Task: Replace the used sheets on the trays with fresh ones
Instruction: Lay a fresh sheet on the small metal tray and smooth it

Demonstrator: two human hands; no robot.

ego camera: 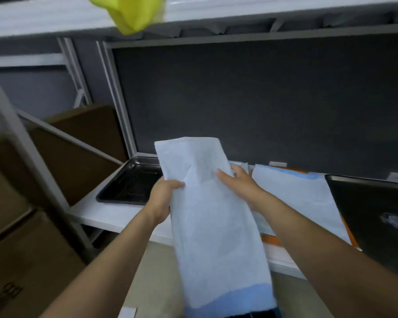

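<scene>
Two hands hold one folded, pale blue-white sheet [211,226] of thin, paper-like material with a darker blue band at its lower end. It is up in the air in front of the white surface [106,216]. Its upper end stands over the right rim of the dark, shallow metal tray [129,187] on the left, which looks bare. Its lower end hangs below the surface's front edge. A second dark tray [372,214] sits at the right, and between the two lies a flat pale sheet [296,198] on something orange.

We judge the long free end to be the main risk. Held only near its upper third, the sheet may swing, catch on the surface's edge, or fall open crooked as we spread it, ending up askew or creased in the tray. Such thin material could also tear or slip if we pull its sides apart too fast.

Our left hand [166,193] grips the sheet's left edge, thumb across the front and fingers behind. Our right hand [237,182] pinches the right edge likewise, thumb on the front face. Both forearms reach forward and converge on the sheet.
</scene>
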